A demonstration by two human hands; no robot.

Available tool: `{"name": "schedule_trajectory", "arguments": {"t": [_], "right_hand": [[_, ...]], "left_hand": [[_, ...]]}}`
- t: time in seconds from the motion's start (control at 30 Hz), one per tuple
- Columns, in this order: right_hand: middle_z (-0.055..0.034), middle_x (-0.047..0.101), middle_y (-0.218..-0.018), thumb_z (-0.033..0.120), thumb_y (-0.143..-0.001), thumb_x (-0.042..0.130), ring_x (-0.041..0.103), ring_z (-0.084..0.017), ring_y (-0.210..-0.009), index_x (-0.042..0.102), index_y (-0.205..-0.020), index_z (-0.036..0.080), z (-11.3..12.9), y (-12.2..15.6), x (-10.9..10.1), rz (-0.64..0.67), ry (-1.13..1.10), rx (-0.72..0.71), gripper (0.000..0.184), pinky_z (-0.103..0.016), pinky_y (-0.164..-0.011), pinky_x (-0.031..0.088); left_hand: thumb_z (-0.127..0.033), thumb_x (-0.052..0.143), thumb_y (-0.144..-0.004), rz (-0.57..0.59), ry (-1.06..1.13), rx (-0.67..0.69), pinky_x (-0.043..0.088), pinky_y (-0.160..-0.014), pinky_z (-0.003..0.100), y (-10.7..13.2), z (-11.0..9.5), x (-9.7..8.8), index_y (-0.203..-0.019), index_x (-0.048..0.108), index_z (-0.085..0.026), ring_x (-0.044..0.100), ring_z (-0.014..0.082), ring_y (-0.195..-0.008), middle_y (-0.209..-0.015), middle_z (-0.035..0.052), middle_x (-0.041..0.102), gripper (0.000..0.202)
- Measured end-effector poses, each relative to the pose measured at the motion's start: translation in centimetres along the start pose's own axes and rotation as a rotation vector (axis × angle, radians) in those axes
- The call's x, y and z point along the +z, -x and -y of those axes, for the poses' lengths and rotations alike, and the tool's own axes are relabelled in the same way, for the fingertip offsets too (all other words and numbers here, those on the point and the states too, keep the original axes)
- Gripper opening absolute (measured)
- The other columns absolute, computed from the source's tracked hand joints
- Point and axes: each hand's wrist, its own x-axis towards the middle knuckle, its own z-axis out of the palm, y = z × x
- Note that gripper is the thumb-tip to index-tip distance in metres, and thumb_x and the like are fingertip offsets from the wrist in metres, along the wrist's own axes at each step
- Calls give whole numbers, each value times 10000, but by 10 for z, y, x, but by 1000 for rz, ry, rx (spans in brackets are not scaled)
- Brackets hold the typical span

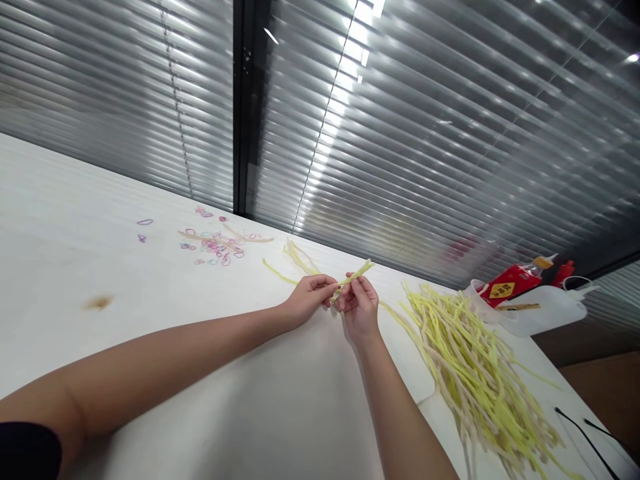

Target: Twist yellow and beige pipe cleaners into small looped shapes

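Both my hands meet above the middle of the white table (150,307). My left hand (311,297) and my right hand (360,305) pinch a small bundle of yellow strands (356,273), whose free end points up and to the right. The fingers of both hands are closed on it. Just behind my hands lie a few loose yellow strands (295,261) on the table. To the right spreads a big heap of yellow and pale strands (475,367).
Several small coloured rubber bands (216,243) are scattered at the table's far left. A clear plastic bag with a red packet (510,288) sits at the far right. Black cables (595,430) lie at the right edge. Closed blinds (425,133) stand behind the table.
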Motion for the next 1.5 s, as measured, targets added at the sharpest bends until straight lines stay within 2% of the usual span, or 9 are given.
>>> {"name": "schedule_trajectory", "arguments": {"t": [0.13,0.37,0.57,0.8,1.0,1.2,1.4,1.5], "right_hand": [[62,529,-582,383,-744,632,431,-70,-369,564,-866,215,3,1,4,-7,-69,29,218,-227,-381,376],[57,533,-574,414,-728,645,470,-88,-405,546,-826,219,5,2,3,-14,-84,60,240,-237,-407,412],[56,540,-599,418,-775,602,447,-72,-395,554,-879,216,3,2,4,-11,-78,47,232,-236,-421,419],[64,528,-608,402,-804,587,463,-72,-413,568,-987,234,0,1,3,-22,-73,15,249,-236,-432,426],[80,570,-604,400,-751,658,382,-39,-317,588,-976,242,1,2,4,-64,-126,41,284,-222,-368,389],[47,685,-688,384,-712,700,463,-55,-314,625,-913,215,4,3,5,-65,-211,82,273,-244,-392,463],[20,721,-767,371,-682,726,543,-85,-368,635,-871,201,2,1,3,-85,-233,105,270,-258,-423,502],[13,727,-802,362,-673,732,563,-92,-392,627,-866,206,1,1,1,-87,-234,117,270,-260,-438,510]], "left_hand": [[-402,603,-776,43,-1,18,397,-569,226,0,0,0,-754,619,-129,499,106,-573,-608,16,592,275],[-415,617,-763,13,3,17,403,-567,230,-1,2,-2,-768,633,-132,518,112,-573,-615,13,608,284],[-404,624,-763,-10,-3,19,403,-575,233,-2,5,-4,-771,635,-128,526,114,-581,-627,17,612,276],[-359,603,-793,23,22,29,399,-580,234,-1,3,-2,-754,625,-125,532,115,-594,-616,20,610,238],[-365,631,-771,-19,14,21,400,-573,224,-1,3,-2,-758,640,-129,510,97,-577,-652,7,610,237],[-381,657,-743,-66,17,-2,419,-575,230,0,2,-1,-788,655,-137,531,99,-588,-718,10,615,247],[-361,651,-754,-76,25,7,420,-571,220,-1,8,-2,-807,636,-142,541,98,-596,-723,13,608,226],[-321,634,-765,-91,58,22,429,-573,223,-3,12,-4,-900,605,-162,545,100,-576,-675,-9,584,210]]}}
